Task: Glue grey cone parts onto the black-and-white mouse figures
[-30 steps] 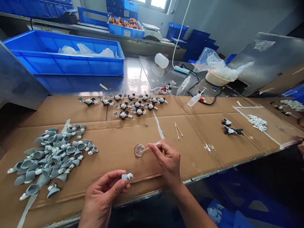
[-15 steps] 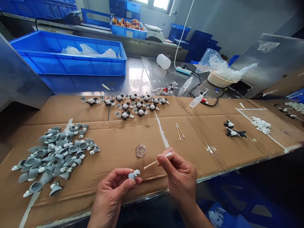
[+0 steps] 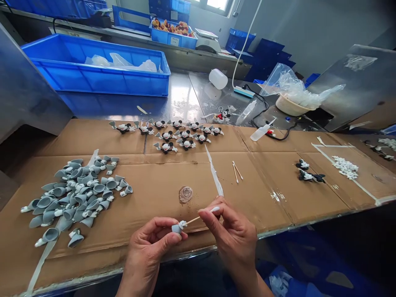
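Between thumb and fingers, my left hand (image 3: 154, 243) pinches a small grey cone piece with a white hand (image 3: 178, 227). My right hand (image 3: 232, 231) grips a cotton swab (image 3: 193, 221), its bare stick end touching the white part of the piece and its cotton end pointing up and right. Beyond my hands, a small clear round dish (image 3: 185, 194) sits on the cardboard (image 3: 148, 177). Many like grey cone pieces (image 3: 80, 189) lie heaped at the left. Two more cotton swabs (image 3: 237, 171) rest on the cardboard to the right of the dish.
Several black-and-white mouse figures (image 3: 176, 134) stand in rows at the back of the cardboard. Further right lie black figure parts (image 3: 309, 172) and small white pieces (image 3: 345, 166). A squeeze bottle (image 3: 260, 132), a blue crate (image 3: 102, 80) and a bowl with plastic bags (image 3: 292, 105) are behind.
The swab's stick end has come left and down to meet the white part of the grey piece. The camera view has shifted slightly.
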Demonstrator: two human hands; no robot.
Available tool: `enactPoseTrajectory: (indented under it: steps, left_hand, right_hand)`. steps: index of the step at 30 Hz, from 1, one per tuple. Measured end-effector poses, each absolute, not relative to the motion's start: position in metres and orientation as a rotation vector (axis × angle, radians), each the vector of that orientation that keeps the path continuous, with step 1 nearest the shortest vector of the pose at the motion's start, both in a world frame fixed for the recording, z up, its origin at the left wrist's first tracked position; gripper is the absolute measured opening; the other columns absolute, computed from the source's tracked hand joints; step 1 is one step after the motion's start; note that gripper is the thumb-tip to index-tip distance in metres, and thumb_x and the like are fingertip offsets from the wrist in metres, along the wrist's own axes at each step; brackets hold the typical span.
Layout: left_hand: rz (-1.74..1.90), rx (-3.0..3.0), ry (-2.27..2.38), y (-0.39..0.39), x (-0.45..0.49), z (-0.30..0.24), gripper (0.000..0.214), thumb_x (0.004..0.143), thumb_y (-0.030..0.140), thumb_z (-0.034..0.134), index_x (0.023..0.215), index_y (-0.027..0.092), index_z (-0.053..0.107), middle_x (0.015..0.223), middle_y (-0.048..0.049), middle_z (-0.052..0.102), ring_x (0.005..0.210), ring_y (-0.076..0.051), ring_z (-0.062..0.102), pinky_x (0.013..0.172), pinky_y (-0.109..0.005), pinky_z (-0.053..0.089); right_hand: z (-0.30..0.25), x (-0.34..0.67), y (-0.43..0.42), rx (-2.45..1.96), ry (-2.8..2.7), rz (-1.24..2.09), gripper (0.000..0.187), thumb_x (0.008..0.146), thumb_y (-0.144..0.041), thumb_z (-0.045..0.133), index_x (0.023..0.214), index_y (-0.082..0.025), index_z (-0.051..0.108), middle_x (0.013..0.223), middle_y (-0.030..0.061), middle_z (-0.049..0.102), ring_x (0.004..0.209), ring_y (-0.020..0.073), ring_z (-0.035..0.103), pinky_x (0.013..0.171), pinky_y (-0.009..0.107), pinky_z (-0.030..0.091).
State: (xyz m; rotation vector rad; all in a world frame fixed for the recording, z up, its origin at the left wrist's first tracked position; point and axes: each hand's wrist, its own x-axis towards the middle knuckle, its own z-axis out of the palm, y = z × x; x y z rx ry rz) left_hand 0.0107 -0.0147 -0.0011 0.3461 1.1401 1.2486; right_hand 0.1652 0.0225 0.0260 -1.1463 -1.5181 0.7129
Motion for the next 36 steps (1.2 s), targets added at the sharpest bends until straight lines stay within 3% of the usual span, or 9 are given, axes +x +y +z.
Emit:
enactPoseTrajectory:
  steps: [16,25,36]
  left_hand:
    - [1.227,0.332,1.116,-0.015,0.01,0.002,0.032,0.053,0.035,0.098,0.075,0.019,0.08,0.069,-0.0027,0.075,0.066,-0.017,0.071,0.068,-0.021,0.054]
    - [1.2,0.352,1.119,-0.016,0.008,-0.002,0.032,0.056,0.035,0.097,0.078,0.019,0.081,0.076,-0.0067,0.078,0.069,-0.019,0.072,0.069,-0.023,0.057]
    - [1.19,0.34,1.103,-0.015,0.006,-0.002,0.035,0.057,0.038,0.097,0.08,0.017,0.082,0.074,-0.0082,0.078,0.069,-0.018,0.073,0.072,-0.021,0.057]
  right_hand:
    - [0.029,0.164,0.024,-1.162,-1.605,0.683,0.029,0.091,-0.016,0.071,0.065,-0.02,0.058,0.061,-0.0058,0.053,0.056,0.0092,0.048,0.053,0.022,0.037]
    - [0.04,0.165,0.017,-1.085,-1.796,0.556,0.015,0.092,-0.01,0.068,0.082,-0.02,0.071,0.072,0.0004,0.065,0.065,0.0134,0.06,0.057,0.025,0.048]
    - [0.057,0.168,0.012,-1.031,-1.758,0.52,0.018,0.091,-0.006,0.068,0.087,-0.022,0.07,0.074,-0.0029,0.068,0.066,0.0115,0.06,0.063,0.025,0.049]
